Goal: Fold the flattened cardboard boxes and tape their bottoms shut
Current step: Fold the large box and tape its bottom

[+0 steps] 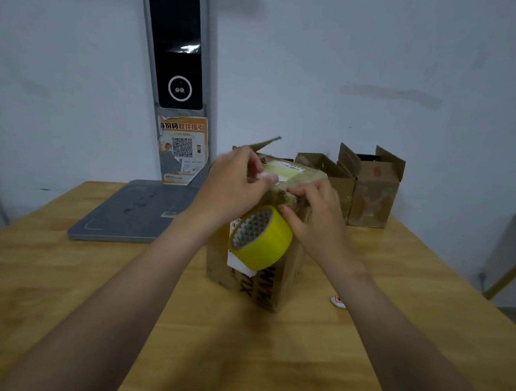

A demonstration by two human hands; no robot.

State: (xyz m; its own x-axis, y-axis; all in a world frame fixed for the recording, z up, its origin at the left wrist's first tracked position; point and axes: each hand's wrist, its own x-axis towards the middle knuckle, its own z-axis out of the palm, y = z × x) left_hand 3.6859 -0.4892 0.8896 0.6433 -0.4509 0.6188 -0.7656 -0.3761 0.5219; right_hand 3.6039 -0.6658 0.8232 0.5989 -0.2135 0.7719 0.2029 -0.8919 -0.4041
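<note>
A brown cardboard box (277,279) stands on the wooden table (51,301), its closed flaps facing up. Against the box's near side hangs a yellow tape roll (262,238), and a clear strip seems to run from it up onto the top. My left hand (235,187) presses on the top left of the box, fingers pinched at the tape. My right hand (315,213) presses the top near edge just right of the roll, touching it. The seam under both hands is hidden.
Two other folded boxes (373,194) with open top flaps stand behind, at the table's back. A grey flat scale platform (128,214) lies at the back left, with a tall dark terminal (176,45) above it. A small white object (338,300) lies right of the box.
</note>
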